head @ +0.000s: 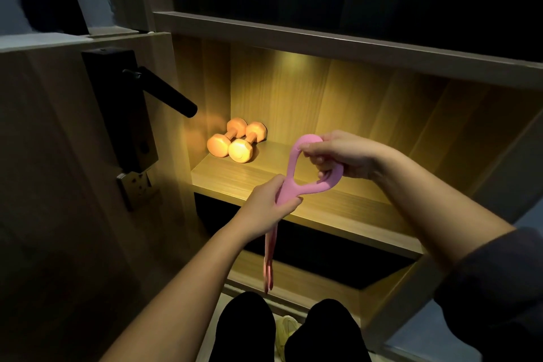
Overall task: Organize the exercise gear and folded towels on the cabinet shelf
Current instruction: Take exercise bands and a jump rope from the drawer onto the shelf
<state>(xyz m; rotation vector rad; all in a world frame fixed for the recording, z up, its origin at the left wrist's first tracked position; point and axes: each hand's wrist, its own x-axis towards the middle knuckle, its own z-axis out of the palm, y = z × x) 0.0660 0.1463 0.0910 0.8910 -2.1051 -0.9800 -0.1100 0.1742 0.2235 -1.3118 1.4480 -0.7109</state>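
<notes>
Shelf (235, 175): light wood-grain board in a cabinet niche, lit warm yellow from above, with matching wood back and side panels. Lying directly on the board are two orange items with faceted heads: the left dumbbell (226, 138) and the right dumbbell (247, 142). Both sit at the rear left corner, near the side panel. They lie on their sides, side by side and close together, handles running roughly front to back, with the near heads turned toward the front edge. Lower shelf (293, 276): a second wood board beneath, mostly in shadow.
</notes>
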